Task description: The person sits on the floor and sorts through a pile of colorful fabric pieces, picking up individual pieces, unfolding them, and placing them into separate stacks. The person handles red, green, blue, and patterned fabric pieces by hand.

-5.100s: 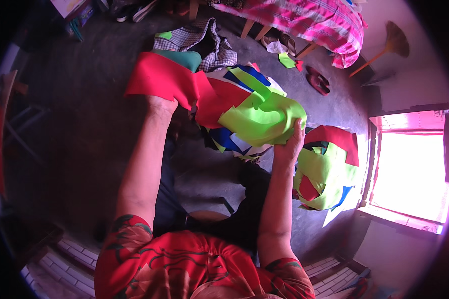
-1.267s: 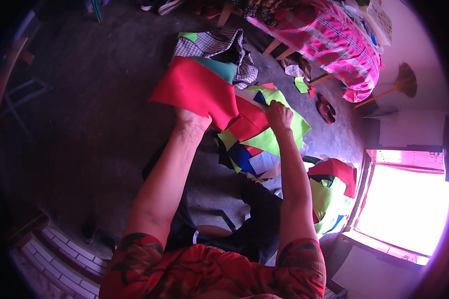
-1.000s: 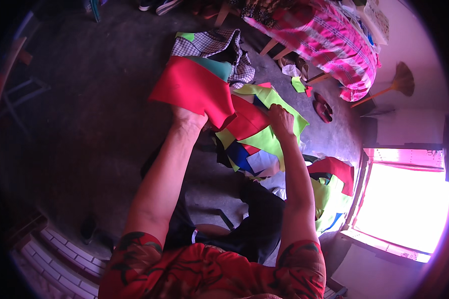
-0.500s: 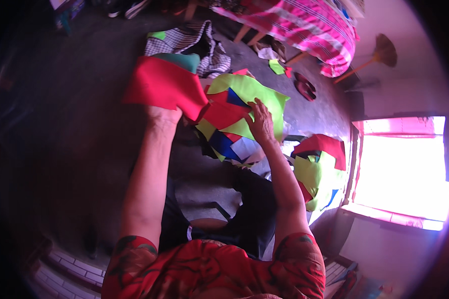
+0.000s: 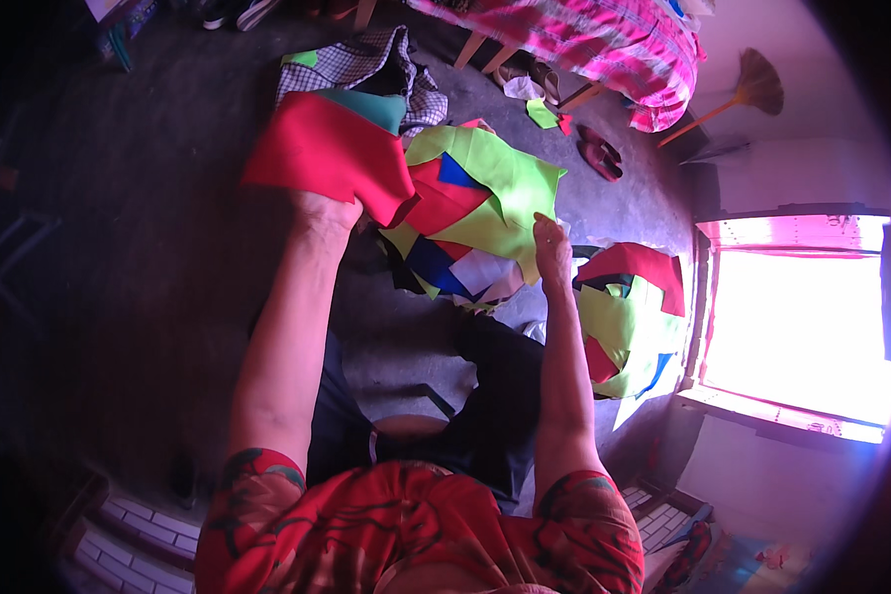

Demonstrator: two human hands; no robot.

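Note:
My left hand point(image 5: 325, 211) is closed under a red cloth piece point(image 5: 327, 148), its fingers mostly hidden beneath. A teal cloth piece point(image 5: 374, 107) shows behind the red one. To the right lies a heap of cut cloth scraps, with a large lime green piece point(image 5: 515, 183) on top. My right hand point(image 5: 554, 247) pinches that lime green piece at its right edge. Among the other scraps in the heap are a red piece point(image 5: 445, 206), a blue piece point(image 5: 431, 265) and a pale lilac piece point(image 5: 483, 269).
A second heap of cloth scraps point(image 5: 624, 317) sits by the bright window point(image 5: 792, 317). Beyond my hands lies a checked cloth point(image 5: 426, 104). At the far right are a pink-covered bed point(image 5: 584, 45), dark red shoes point(image 5: 600, 153) and a broom point(image 5: 752, 84).
My right hand has moved right, from lying over the heap to the lime green piece's right edge. That piece now spreads further over the heap. My left hand still holds the red cloth.

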